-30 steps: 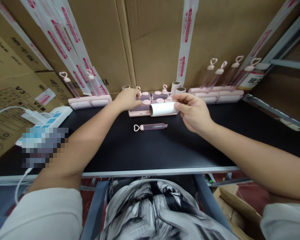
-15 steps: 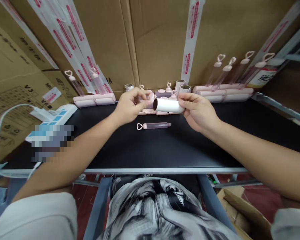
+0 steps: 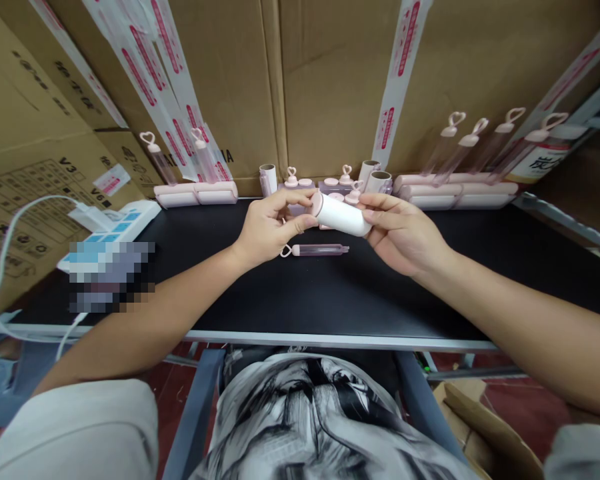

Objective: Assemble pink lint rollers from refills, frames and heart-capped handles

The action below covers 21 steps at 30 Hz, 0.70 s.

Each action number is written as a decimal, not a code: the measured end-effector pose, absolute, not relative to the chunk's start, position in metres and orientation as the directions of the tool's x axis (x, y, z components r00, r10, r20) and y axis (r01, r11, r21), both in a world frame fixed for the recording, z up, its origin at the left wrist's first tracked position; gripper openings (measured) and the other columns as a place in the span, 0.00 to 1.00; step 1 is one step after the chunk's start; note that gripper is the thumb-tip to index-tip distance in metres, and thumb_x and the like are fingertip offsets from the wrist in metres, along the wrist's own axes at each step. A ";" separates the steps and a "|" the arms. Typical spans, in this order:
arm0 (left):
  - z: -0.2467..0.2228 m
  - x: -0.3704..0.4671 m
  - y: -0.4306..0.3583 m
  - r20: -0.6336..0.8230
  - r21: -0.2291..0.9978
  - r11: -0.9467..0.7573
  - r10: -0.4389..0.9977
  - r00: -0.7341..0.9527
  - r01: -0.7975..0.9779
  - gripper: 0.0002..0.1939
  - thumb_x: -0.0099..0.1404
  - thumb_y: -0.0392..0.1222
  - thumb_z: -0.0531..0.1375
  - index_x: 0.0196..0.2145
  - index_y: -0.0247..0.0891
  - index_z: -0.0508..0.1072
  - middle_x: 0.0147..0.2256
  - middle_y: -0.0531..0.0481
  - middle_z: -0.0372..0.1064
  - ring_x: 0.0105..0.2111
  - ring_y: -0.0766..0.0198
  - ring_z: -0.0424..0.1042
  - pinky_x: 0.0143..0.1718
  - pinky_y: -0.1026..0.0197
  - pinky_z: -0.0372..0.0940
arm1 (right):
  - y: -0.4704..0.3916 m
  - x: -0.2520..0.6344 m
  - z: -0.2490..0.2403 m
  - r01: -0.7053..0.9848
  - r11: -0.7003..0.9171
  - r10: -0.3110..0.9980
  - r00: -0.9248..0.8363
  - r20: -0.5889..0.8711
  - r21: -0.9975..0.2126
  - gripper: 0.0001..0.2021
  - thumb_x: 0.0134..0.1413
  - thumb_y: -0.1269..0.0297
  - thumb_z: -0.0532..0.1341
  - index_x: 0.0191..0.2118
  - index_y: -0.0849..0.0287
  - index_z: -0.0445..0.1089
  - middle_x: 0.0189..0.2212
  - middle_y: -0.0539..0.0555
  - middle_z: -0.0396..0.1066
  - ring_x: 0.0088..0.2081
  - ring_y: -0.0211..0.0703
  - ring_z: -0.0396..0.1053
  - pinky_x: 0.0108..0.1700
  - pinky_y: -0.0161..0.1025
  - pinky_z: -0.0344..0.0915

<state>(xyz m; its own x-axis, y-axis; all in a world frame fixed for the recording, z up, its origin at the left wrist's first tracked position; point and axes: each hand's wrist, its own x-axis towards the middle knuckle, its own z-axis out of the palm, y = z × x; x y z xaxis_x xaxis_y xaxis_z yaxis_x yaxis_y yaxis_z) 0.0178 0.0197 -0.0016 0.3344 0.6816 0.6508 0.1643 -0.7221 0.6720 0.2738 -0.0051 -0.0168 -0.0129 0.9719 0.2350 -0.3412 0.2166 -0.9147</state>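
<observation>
My right hand [image 3: 407,230] grips a white paper roll [image 3: 343,217], like a lint-roller refill, by its right end, tilted above the table. My left hand [image 3: 270,225] is closed at the roll's other end, thumb and fingers pinching a pink end cap [image 3: 317,203] that covers the opening. Whether the cap is fully seated, I cannot tell. Just below lies a clear pinkish tube [image 3: 320,250] with a heart-shaped loop; my left hand partly overlaps the loop. Behind the hands stand smaller pink parts, including a heart-topped piece [image 3: 346,175], partly hidden.
White rolls with open cores [image 3: 379,181] stand at the back. Assembled pink rollers [image 3: 195,193] with heart handles lie back left, and more rollers [image 3: 460,193] back right near a bottle [image 3: 545,157]. A power strip [image 3: 110,233] with a white cable sits left. Cardboard [image 3: 325,87] walls the back.
My left hand has brought the pink cap onto the roll's open end, hiding the brown core. The roll has tilted, its right end lower. The view has shifted slightly.
</observation>
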 end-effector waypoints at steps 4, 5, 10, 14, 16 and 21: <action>-0.005 0.024 0.014 0.651 0.695 -0.708 0.693 0.311 0.124 0.27 0.67 0.68 0.70 0.47 0.41 0.79 0.60 0.39 0.80 0.40 0.57 0.83 0.39 0.54 0.79 | -0.019 0.266 -0.013 -0.345 0.118 0.959 -0.203 0.197 -0.931 0.20 0.46 0.62 0.79 0.46 0.50 0.80 0.55 0.53 0.82 0.55 0.53 0.79 0.60 0.54 0.76; -0.006 0.026 0.013 0.656 0.690 -0.713 0.690 0.306 0.125 0.27 0.68 0.69 0.68 0.48 0.41 0.79 0.60 0.39 0.80 0.40 0.58 0.83 0.40 0.53 0.79 | -0.023 0.264 -0.012 -0.342 0.087 0.946 -0.267 0.186 -0.936 0.22 0.45 0.62 0.79 0.49 0.50 0.80 0.56 0.54 0.82 0.55 0.54 0.78 0.59 0.54 0.76; -0.013 0.029 0.011 0.726 0.555 -0.813 0.576 0.376 0.175 0.32 0.67 0.68 0.70 0.57 0.44 0.75 0.58 0.39 0.80 0.43 0.56 0.84 0.37 0.58 0.77 | -0.034 0.258 -0.011 -0.396 0.015 0.877 -0.436 0.203 -0.918 0.29 0.47 0.58 0.77 0.57 0.46 0.77 0.57 0.53 0.81 0.56 0.55 0.78 0.60 0.56 0.74; -0.016 0.029 0.014 0.718 0.459 -0.849 0.528 0.454 0.260 0.31 0.70 0.65 0.68 0.61 0.45 0.72 0.59 0.38 0.78 0.44 0.56 0.83 0.31 0.61 0.75 | -0.034 0.257 -0.012 -0.378 0.038 0.861 -0.458 0.222 -0.925 0.25 0.52 0.49 0.72 0.56 0.47 0.77 0.57 0.54 0.81 0.57 0.59 0.78 0.60 0.61 0.74; -0.012 0.029 0.012 0.748 0.352 -0.897 0.442 0.495 0.268 0.25 0.72 0.61 0.66 0.58 0.45 0.74 0.57 0.39 0.79 0.49 0.53 0.83 0.39 0.56 0.78 | -0.034 0.256 -0.013 -0.340 0.052 0.854 -0.472 0.218 -0.939 0.24 0.57 0.42 0.67 0.55 0.48 0.78 0.56 0.56 0.82 0.57 0.60 0.77 0.59 0.61 0.74; 0.002 0.036 -0.012 0.692 0.099 -0.950 0.279 0.665 0.295 0.08 0.74 0.47 0.65 0.50 0.53 0.79 0.56 0.45 0.82 0.52 0.53 0.82 0.57 0.47 0.75 | -0.041 0.256 -0.017 -0.207 0.193 0.872 -0.411 0.265 -0.959 0.30 0.58 0.32 0.69 0.55 0.48 0.77 0.56 0.55 0.80 0.56 0.56 0.76 0.57 0.53 0.74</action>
<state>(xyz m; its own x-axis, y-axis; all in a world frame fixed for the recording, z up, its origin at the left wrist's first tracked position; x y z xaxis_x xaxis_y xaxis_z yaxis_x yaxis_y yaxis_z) 0.0356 -0.0120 0.0023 0.6653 0.2790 0.6925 0.2951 -0.9503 0.0993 0.2565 -0.0408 -0.0169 -0.4108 0.8725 0.2647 -0.2074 0.1934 -0.9590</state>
